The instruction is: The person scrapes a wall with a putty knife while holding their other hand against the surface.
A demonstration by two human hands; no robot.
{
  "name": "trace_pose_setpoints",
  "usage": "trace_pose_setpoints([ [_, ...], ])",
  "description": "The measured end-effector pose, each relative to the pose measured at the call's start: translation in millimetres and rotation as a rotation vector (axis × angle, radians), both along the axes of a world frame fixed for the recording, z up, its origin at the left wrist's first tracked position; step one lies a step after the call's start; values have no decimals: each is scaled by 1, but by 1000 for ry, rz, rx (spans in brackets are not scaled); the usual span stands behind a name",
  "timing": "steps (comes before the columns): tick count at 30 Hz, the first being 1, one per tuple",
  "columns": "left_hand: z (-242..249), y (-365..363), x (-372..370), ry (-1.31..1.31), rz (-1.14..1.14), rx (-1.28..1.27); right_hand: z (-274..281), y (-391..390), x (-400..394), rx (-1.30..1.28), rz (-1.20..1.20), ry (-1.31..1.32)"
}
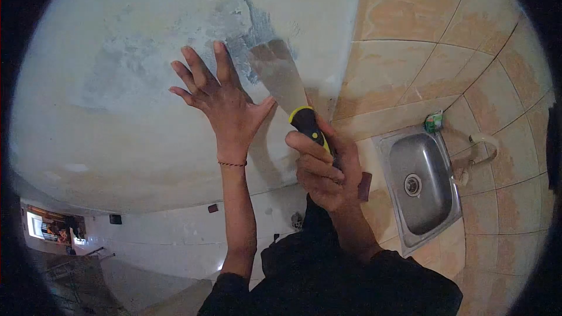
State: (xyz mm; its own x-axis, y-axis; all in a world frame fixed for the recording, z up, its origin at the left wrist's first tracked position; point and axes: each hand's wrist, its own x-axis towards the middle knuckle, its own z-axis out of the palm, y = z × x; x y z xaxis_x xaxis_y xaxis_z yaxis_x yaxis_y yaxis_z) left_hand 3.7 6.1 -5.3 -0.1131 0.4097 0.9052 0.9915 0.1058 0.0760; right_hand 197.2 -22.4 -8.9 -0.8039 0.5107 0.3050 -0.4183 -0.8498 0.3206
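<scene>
My left hand lies with its fingers spread over the pale wall, a thin cord around the wrist. In my right hand is a putty knife, gripped by its black and yellow handle. Its wide metal blade points up and to the left, its front edge at a rough, grey patch where the paint is worn off. The left thumb reaches close to the side of the blade.
Right of me a steel sink is set in a counter, with a curved pale tap and a green packet at its corner. Tan tiles cover the adjoining wall. A small dark reddish block lies beside my right hand.
</scene>
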Motion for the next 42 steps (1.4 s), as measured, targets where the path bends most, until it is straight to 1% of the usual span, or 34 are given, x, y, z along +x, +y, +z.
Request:
trace_pose_setpoints([
  [8,2,1,3,-4,35,-10,4,-2,3,-54,40,-13],
  [14,1,1,0,9,7,7,6,4,-3,71,5,-47],
  [17,22,-10,22,15,654,-577,-1,-13,9,310,-194,-440],
  [20,1,0,1,16,-6,32,-16,-18,21,930,-513,-855],
  [22,2,0,1,24,-10,33,3,-22,22,1210,-933,-1194],
  [24,2,-1,1,22,-15,29,15,-15,19,1455,-1352,-1455],
  [26,-1,0,-1,10,-14,30,24,2,13,1670,-1777,-1618],
  [29,1,-2,1,2,-29,33,31,8,8,1775,-1663,-1897],
  [32,2,-3,1,-8,-39,30,21,-8,19,1793,-1547,-1956],
  [35,4,-5,2,-7,-20,14,29,-23,30,1785,-1392,-1880],
  [38,4,-5,3,-30,-38,20,33,-13,14,1639,-1741,-1630],
  [41,5,-7,4,-45,-66,22,40,-10,9,1792,-1538,-1852],
  [42,4,-7,3,-41,-65,14,35,-12,10,1794,-1512,-1838],
])
